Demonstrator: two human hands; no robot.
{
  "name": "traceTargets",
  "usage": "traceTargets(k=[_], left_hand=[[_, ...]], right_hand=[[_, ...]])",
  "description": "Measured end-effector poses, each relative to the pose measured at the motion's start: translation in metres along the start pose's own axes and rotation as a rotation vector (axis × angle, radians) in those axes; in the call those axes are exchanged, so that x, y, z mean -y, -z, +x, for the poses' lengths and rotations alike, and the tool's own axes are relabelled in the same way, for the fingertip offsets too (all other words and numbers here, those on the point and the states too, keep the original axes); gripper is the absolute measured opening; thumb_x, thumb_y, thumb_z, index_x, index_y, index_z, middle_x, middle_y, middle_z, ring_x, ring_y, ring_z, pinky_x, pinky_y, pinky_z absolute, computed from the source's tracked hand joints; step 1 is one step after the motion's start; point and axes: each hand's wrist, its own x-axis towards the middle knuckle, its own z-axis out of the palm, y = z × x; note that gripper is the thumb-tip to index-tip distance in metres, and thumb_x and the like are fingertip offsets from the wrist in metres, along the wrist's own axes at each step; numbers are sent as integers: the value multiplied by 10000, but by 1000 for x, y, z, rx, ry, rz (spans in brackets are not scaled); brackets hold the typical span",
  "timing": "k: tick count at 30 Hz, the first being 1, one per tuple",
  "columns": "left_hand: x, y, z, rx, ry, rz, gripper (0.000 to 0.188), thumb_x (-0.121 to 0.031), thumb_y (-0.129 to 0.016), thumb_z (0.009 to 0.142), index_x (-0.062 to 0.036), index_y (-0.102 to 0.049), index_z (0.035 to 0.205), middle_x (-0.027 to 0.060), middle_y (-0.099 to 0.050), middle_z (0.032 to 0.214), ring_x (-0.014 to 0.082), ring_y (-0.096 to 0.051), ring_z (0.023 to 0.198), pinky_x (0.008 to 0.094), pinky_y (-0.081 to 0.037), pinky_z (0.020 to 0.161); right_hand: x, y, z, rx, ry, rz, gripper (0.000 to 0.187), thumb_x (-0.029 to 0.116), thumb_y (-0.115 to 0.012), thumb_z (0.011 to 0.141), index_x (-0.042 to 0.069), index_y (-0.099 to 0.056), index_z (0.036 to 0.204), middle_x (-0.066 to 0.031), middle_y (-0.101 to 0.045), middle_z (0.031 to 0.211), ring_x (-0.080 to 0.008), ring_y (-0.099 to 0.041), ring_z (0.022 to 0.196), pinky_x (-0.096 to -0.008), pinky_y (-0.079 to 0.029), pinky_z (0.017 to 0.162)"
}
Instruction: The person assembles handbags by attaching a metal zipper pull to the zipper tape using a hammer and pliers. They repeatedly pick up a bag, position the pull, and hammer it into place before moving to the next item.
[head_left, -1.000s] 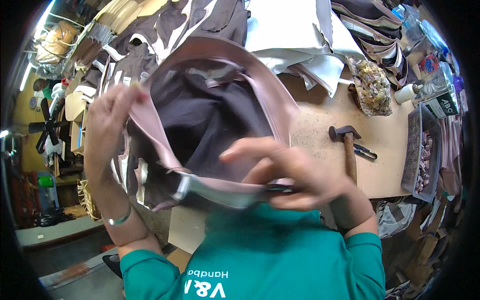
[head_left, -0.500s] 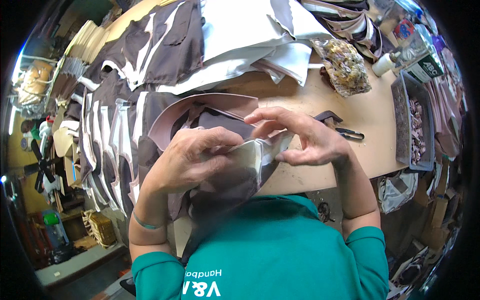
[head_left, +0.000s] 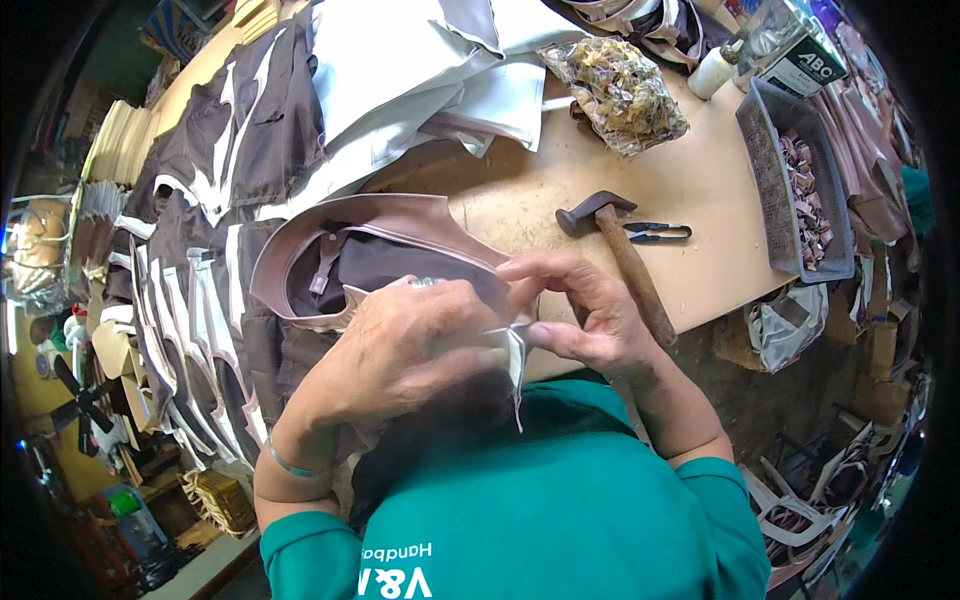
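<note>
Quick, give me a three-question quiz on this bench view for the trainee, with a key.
1. True or false: the hammer is in the right hand.
2. Which lies right beside the hammer's handle? A) small black snips B) a glue bottle C) a ruler
3. What do both hands hold between them?

Key
1. False. The hammer lies on the table, untouched.
2. A.
3. The bag piece, pink outside and dark inside. The left hand covers its near edge, and the right hand's fingers pinch a pale flap there.
</note>
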Motion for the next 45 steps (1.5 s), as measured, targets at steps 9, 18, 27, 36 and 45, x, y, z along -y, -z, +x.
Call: traceTargets(k=[9, 18, 27, 36, 45], left_hand=[[4, -2, -12, -116, 120, -247, 158, -104, -637, 714, -19, -595, 840, 107, -554, 827, 242, -550, 768, 307, -421, 700], [19, 14, -51, -546, -260, -711, 294, -171, -714, 591, -78, -442, 655, 109, -565, 714, 165, -535, 582, 280, -434, 595], [23, -16, 18, -92, 129, -390, 228, -129, -694, 702, -4, -587, 859, 45, -560, 837, 101, -502, 756, 231, -402, 668], [10, -32, 39, -38, 293, -451, 225, -127, -698, 699, 18, -584, 827, 4, -532, 739, 58, -467, 661, 196, -391, 608], [10, -39, 33, -161, 188, -263, 233, -97, -730, 640, 33, -591, 774, 36, -560, 697, 70, -511, 632, 199, -417, 570]], right_hand=[[5, -9, 14, -10, -3, 87, 348, -91, -557, 755, 24, -560, 1084, -91, -602, 1027, -161, -582, 913, -277, -467, 757], [-30, 64, -21, -422, -227, -599, 275, -9, -555, 770, 12, -552, 1044, -117, -581, 1019, -252, -551, 960, -335, -420, 850], [-58, 112, -82, -327, -451, -1172, 232, -34, -560, 715, 38, -502, 927, -124, -517, 904, -276, -516, 791, -358, -434, 695], [14, 24, -52, -365, -472, 249, 357, 342, -426, 918, 54, -448, 1128, 20, -408, 678, -43, -375, 630, -173, -292, 544], [22, 8, -45, -137, -670, 378, 356, 385, -411, 922, 49, -493, 1005, 28, -393, 691, -38, -354, 627, -179, -294, 543]])
